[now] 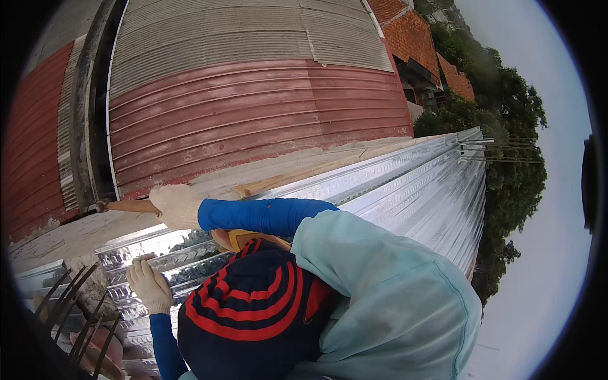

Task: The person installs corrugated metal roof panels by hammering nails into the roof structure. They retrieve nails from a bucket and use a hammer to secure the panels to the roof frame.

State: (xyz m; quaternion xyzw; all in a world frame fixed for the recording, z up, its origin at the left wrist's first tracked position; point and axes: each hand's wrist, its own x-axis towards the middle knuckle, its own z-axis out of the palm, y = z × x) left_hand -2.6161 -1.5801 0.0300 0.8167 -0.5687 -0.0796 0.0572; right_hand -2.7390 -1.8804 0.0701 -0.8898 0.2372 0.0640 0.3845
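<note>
My right hand point(175, 207), in a white knit glove, is closed round the wooden handle of a hammer point(134, 206). The hammer's small rusty head points left, over a concrete ledge point(60, 235). My left hand point(149, 288), also gloved, lies with its fingers stretched out on a shiny ribbed metal sheet point(180, 261). Blue sleeves cover both forearms, and my right arm reaches across from the right. Dark cloth with red stripes point(250, 310) fills the space between my arms and hides part of the sheet. Something yellow and tan point(244, 239) shows beneath my right forearm.
Bent rebar rods point(76, 297) stick up at lower left beside a rough concrete block point(92, 285). More metal decking point(411, 190) runs to the far right, where thin rods point(503, 149) protrude. Beyond the ledge lies a red corrugated roof point(253, 107). Trees point(513, 171) stand at right.
</note>
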